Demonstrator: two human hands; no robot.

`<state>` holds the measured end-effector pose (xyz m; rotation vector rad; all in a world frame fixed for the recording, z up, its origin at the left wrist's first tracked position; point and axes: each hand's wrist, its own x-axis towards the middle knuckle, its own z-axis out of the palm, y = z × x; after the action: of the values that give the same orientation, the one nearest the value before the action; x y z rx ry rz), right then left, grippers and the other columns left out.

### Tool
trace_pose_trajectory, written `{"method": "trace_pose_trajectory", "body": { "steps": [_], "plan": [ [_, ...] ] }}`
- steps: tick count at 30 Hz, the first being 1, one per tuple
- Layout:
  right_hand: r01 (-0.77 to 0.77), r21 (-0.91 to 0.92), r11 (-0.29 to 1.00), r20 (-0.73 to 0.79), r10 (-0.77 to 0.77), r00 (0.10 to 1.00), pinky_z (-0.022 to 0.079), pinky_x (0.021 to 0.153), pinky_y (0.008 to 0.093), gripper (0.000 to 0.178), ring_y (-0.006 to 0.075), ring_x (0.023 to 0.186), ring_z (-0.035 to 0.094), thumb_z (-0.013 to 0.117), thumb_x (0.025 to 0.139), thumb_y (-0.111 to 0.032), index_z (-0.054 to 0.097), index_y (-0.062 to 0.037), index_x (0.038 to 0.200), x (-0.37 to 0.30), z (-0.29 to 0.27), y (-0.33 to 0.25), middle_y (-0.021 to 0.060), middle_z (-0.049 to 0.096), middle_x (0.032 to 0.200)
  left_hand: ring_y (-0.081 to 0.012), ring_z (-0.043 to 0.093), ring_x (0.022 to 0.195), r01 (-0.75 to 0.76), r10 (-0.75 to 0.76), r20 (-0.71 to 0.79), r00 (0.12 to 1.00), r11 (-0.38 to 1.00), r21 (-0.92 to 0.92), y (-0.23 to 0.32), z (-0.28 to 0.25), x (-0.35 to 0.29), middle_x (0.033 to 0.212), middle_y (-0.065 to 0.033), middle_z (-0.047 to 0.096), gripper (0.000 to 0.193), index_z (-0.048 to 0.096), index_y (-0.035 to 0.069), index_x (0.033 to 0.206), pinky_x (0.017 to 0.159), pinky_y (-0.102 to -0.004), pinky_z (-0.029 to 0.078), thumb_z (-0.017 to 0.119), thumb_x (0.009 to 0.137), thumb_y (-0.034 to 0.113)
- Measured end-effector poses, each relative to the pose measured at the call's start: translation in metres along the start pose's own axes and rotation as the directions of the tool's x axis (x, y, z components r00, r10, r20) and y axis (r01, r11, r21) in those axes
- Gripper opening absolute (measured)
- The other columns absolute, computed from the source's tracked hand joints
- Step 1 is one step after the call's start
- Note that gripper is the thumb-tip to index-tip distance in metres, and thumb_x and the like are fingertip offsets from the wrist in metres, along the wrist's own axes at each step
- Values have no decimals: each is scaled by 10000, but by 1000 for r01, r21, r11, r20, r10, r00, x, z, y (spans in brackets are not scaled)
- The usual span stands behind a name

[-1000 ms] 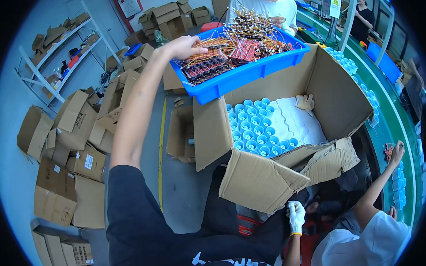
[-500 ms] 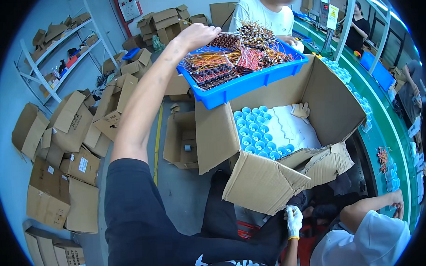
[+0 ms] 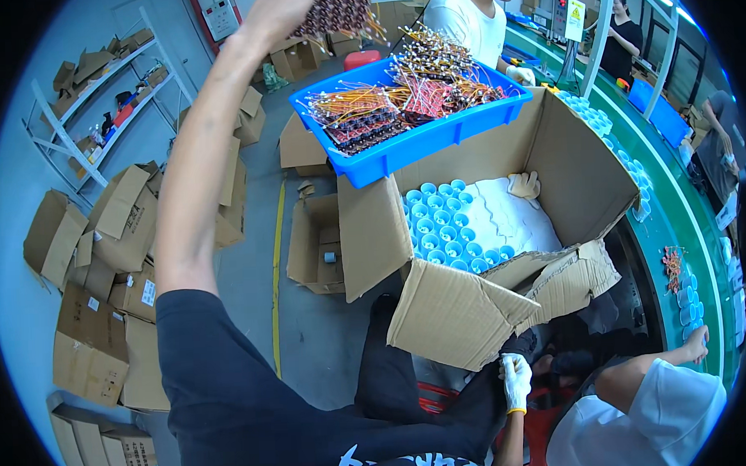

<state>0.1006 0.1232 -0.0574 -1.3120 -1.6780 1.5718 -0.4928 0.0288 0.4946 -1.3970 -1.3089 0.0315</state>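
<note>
Raised at the top of the view, my bare left hand (image 3: 277,16) grips a dark panel of small circuit boards (image 3: 338,12) with orange wires hanging off it. Below it, a blue plastic tray (image 3: 439,134) rests on the edge of a big open carton (image 3: 589,176). Wired board panels (image 3: 360,110), dark and red, are piled in the tray. My right hand (image 3: 516,381), in a white glove, is low by my leg with its fingers curled closed; whatever is in them is hidden. Light-blue cups (image 3: 447,233) stand in rows inside the carton beside white sheeting (image 3: 508,216).
A glove (image 3: 524,186) lies in the carton. On the right runs a green conveyor (image 3: 633,146) with blue cups and a wire bundle (image 3: 672,268). A co-worker (image 3: 642,412) sits at my right, another person (image 3: 468,24) stands beyond the tray. Cartons (image 3: 93,341) crowd the left.
My left hand has lifted from the tray up and to the left, taking a board panel with it. My right hand has barely moved.
</note>
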Motion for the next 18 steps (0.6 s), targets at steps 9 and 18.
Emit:
{"method": "trace_pose_trajectory", "body": {
  "steps": [9,18],
  "plan": [
    [92,144,985,-113,-76,991,442,568,206,190,67,665,522,559,920,-151,576,-38,1071,-24,-4,-37,21,573,836,-169,605,954,573,-707,25,707,552,-607,-6,-132,-56,1061,-79,629,298,537,12,1173,849,-304,470,409,994,214],
    [147,516,844,594,-476,648,458,890,307,784,179,1057,560,744,742,-454,441,-11,1314,-125,-5,-175,114,543,1221,-100,511,956,165,-488,869,77,-854,-494,397,-240,-88,1035,-61,574,258,518,-30,1162,893,-242,391,506,964,134]
  ]
}}
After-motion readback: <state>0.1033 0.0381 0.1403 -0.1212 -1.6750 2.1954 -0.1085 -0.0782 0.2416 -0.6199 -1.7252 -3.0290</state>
